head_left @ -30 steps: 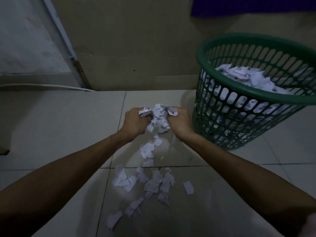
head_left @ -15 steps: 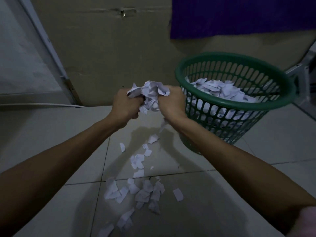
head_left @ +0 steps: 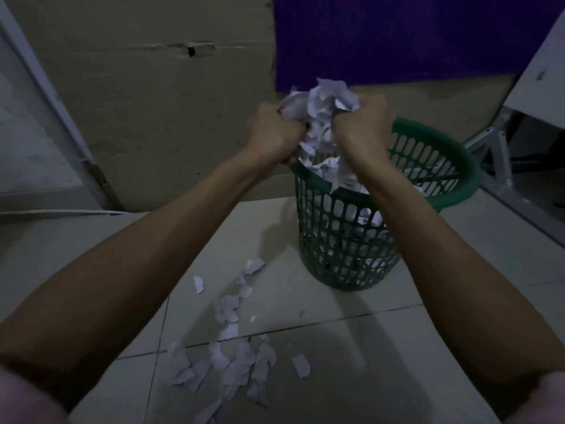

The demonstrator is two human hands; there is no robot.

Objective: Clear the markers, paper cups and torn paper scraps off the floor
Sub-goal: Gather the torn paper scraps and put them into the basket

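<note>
Both hands are up over the bin here. The left hand and the right hand are each curled into a tight grip on the same crumpled wad of torn white paper scraps, pressing it between them. The wad bulges out the top of the fists, and some bits hang down below, right above the near rim at about 9 o'clock of the round green plastic lattice wastebasket. The basket already has a pile of white paper inside, visible through the holes and over the rim.

Plenty is still down on the pale tiled floor: a loose trail of white paper scraps on the floor runs from around 7 o'clock of the basket base toward the bottom edge, thickest just past the tile joint. One lone scrap sits a bit off to the trail's 3 o'clock side.

A purple cloth hangs at 12 o'clock behind the basket against a beige wall. Lighting's dim, so fine detail is mushy.
</note>
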